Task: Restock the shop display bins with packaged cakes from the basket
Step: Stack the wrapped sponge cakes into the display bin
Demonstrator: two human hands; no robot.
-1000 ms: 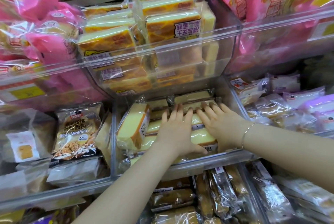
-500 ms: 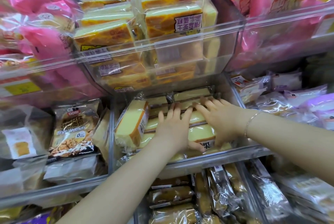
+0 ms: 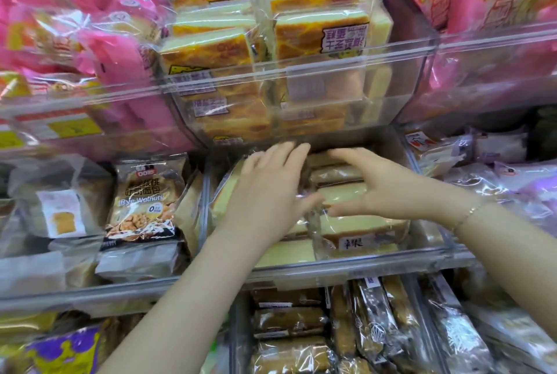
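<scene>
Packaged yellow sponge cakes lie stacked in rows in the clear middle display bin. My left hand lies flat over the left rows, fingers straight and pointing toward the back of the bin. To its right, my right hand arches over the rows there, its fingertips on the far brown-edged packs and its thumb spread toward the left hand. Neither hand lifts a pack. One cake pack stands on edge at the bin's left wall. The basket is out of view.
A clear upper bin of orange-topped cake packs overhangs my hands. Pink bags fill the bins either side of it. A Rye Walnuts bread bag sits in the left bin, and brown cake rolls lie below.
Both hands have slid deeper into the bin, toward the back rows. The right hand went from flat to arched with its thumb spread. The view has moved closer.
</scene>
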